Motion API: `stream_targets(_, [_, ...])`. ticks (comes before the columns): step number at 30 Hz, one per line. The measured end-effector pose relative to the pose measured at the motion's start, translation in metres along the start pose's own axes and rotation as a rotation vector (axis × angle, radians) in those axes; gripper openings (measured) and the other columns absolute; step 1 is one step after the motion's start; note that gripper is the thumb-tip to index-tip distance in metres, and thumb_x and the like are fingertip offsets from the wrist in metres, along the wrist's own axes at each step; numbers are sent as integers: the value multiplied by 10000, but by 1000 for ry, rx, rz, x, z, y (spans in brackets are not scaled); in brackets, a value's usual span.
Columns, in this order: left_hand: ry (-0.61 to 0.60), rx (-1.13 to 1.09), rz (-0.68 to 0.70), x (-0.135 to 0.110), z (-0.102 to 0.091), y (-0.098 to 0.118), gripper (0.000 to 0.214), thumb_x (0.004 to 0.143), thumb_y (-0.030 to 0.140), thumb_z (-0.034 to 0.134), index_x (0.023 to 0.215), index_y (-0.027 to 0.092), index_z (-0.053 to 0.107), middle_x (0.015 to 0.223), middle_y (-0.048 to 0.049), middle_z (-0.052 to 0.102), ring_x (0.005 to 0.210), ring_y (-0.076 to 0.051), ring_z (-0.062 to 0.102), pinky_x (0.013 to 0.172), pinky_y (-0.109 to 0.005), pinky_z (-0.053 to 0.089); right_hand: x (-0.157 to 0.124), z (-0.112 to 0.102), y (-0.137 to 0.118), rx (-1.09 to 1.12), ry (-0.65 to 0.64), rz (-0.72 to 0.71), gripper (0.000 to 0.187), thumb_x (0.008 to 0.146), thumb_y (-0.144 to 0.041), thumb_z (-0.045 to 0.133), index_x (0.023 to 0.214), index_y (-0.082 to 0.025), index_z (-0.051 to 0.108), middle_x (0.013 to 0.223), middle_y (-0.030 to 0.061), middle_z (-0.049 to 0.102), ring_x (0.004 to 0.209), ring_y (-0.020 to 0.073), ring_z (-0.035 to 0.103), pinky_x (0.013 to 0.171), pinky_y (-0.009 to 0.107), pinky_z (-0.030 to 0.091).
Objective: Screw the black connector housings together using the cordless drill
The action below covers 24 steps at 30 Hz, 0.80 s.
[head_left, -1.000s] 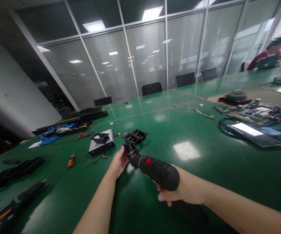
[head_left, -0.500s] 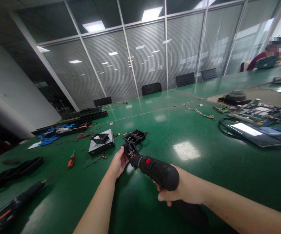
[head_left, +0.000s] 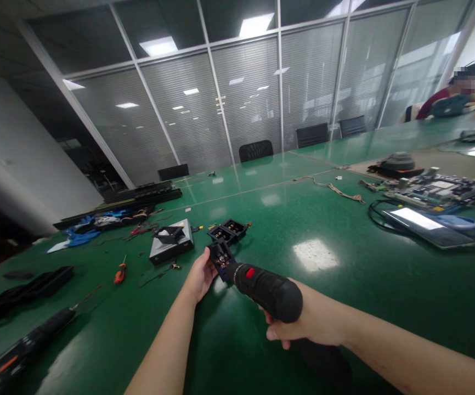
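My left hand (head_left: 203, 276) is closed on the left side of a small black open housing (head_left: 220, 255) with brass-coloured metal parts inside. In my right hand (head_left: 293, 318) is a black cordless power screwdriver (head_left: 267, 286) with a red switch on top, gripped by its handle. Its nose points into the housing's lower right end; the tip itself is hidden. Just behind the held housing, two similar black housings (head_left: 230, 230) lie side by side on the green table (head_left: 369, 285), also with brass-coloured pieces inside.
Left of my hands are a grey box (head_left: 171, 249) carrying a black frame, an orange-handled screwdriver (head_left: 120, 273) and a long black-and-orange tool (head_left: 32, 337). Circuit boards (head_left: 439, 187) and a lit-screen device (head_left: 427, 224) lie at the right. A person (head_left: 439, 101) sits at the far right.
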<state>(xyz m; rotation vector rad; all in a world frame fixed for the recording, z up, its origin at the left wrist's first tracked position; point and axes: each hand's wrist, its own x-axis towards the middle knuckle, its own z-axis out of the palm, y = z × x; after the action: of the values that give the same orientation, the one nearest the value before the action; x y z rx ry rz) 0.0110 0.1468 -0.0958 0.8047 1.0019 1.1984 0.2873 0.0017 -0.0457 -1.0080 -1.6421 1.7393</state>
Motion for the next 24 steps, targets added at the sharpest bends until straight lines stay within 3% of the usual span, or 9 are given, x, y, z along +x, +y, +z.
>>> stream_targets(9, [-10, -7, -4, 1, -2, -1, 303, 1030, 400, 665, 1147, 135, 756, 1052, -151, 827, 942, -254, 796, 906, -362, 624, -1, 1, -3, 16, 0, -6, 333, 724, -250, 878, 917, -160, 622, 841, 20, 697, 609, 149, 698, 552, 240, 526])
stream_targets(15, [-19, -4, -3, 2, -3, -1, 305, 1029, 401, 669, 1107, 123, 769, 1040, -148, 831, 904, -242, 794, 849, -339, 627, 0, 2, -5, -4, 2, 5, 296, 712, -260, 869, 807, -156, 609, 743, -4, 644, 597, 154, 681, 535, 233, 499])
stream_targets(24, [-18, -3, 1, 2, -2, -1, 299, 1060, 370, 620, 1093, 118, 777, 1044, -150, 830, 906, -241, 790, 836, -338, 626, -1, 2, -10, -9, 3, 17, 287, 711, -253, 865, 802, -157, 610, 710, -9, 647, 602, 155, 680, 541, 226, 495])
